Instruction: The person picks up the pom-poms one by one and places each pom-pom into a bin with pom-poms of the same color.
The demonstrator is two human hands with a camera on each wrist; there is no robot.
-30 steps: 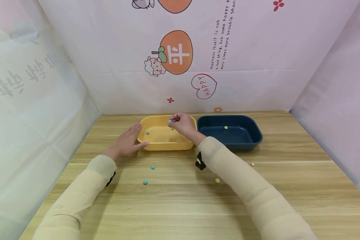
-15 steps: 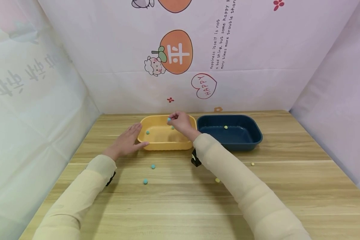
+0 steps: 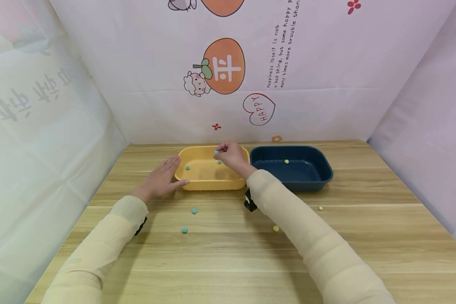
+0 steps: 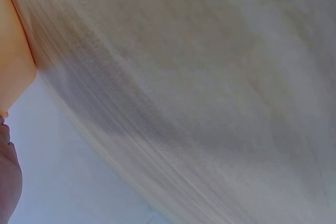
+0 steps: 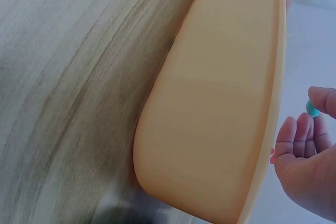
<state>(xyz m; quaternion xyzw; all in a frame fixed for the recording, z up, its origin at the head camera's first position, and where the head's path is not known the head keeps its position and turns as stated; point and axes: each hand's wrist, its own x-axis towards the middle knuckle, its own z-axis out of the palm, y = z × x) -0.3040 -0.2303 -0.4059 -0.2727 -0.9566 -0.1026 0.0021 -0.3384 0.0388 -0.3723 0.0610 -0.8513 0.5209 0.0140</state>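
A turquoise ball [image 5: 312, 109] is pinched by the right hand [image 3: 232, 155]; the yellow tray [image 3: 210, 185] beneath is touched by the outstretched left hand [image 3: 161, 180].

- The wood-grained surface [image 4: 220, 77] fills most of the left wrist view, its streaks blurred and slanting down toward the right.
- Soft greyish shadow lies across the surface, darkest beside the container.
- A smooth yellow-orange container [image 4: 13, 51] enters at the upper left — only part of its wall shows.
- Below it, the left hand [image 4: 9, 182] is cut off by the frame edge; whether it touches the container is unclear.
- A pale bluish backdrop [image 4: 68, 145] spans the lower left — beyond the surface's curved-looking edge.
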